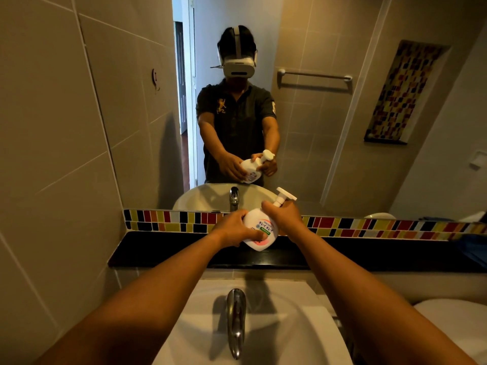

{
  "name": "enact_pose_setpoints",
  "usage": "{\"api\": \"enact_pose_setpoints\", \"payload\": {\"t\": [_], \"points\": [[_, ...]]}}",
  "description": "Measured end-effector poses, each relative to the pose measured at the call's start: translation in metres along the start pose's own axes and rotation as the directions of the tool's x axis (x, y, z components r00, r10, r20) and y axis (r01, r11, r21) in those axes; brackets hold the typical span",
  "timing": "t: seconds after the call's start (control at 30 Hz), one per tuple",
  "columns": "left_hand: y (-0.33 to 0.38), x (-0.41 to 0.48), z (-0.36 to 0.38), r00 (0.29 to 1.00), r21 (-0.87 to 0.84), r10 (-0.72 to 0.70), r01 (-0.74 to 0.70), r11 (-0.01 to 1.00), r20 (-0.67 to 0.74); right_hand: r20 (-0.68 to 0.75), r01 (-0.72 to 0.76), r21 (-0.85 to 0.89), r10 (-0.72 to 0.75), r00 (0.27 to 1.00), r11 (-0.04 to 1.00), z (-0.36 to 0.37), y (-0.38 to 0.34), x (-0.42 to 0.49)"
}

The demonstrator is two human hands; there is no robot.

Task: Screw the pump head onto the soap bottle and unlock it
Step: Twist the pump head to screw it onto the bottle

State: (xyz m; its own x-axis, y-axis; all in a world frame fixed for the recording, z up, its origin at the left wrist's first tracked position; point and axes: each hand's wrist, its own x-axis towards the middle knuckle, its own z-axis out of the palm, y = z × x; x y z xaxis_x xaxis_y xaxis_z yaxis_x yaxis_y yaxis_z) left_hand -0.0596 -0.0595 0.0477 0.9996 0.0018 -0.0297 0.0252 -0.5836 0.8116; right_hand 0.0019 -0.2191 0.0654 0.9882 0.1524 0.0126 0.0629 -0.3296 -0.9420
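Nearest to us: tap [236, 321], chrome, standing at the back edge of the white basin [303, 335], spout pointing toward us. We hold nothing over it; both our forearms pass above it, reaching out to the shelf.

Item: black shelf [163, 250], running along the wall below a band of coloured tiles [369, 227] and the mirror [303, 114]. We work above it, clear of the wet basin, so a slip would likely land the bottle on a flat surface.

Item: soap bottle [259, 229], white, printed label facing us, held in the air just above the shelf and tilted with its neck up and to the right. The tilt appears to bring the neck toward our turning hand.

Item: left hand [233, 230], closed around the bottle's lower body, thumb across the label. We judge it the anchor that keeps the bottle from spinning.

Item: right hand [283, 217], wrapped tight around the neck, at the collar of the pump head [283, 196], whose stem and flat nozzle stick out beyond our knuckles. The pump head sits on the bottle; whether the thread is fully tight, we cannot tell, since our fingers cover the collar.

Item: mirror image of the same hold, confirming both hands are clamped on.

Status, as we judge it: screwing on or nearly done; unlocking still to come.
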Motion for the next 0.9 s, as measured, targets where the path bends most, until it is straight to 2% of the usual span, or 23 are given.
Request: {"api": "enact_pose_setpoints", "payload": {"t": [0.13,0.3,0.63,0.9], "points": [[-0.004,0.004,0.0,1.0,-0.033,-0.003,0.002,0.999,-0.031,0.032,-0.003,0.057,0.001,0.999,0.998,0.0,-0.003,-0.004],[-0.014,0.012,-0.003,0.999,-0.107,-0.036,0.036,0.994,0.005,0.121,-0.028,0.106,0.015,0.993,0.994,-0.004,0.006,-0.004],[-0.049,0.026,0.006,0.99,-0.331,-0.141,0.143,0.933,0.029,0.355,-0.108,0.064,0.079,0.932,0.992,0.008,0.065,0.007],[-0.077,0.047,0.024,0.983,-0.356,-0.181,0.173,0.918,0.01,0.353,-0.125,0.022,0.109,0.929,0.992,0.035,0.094,0.031]]}}
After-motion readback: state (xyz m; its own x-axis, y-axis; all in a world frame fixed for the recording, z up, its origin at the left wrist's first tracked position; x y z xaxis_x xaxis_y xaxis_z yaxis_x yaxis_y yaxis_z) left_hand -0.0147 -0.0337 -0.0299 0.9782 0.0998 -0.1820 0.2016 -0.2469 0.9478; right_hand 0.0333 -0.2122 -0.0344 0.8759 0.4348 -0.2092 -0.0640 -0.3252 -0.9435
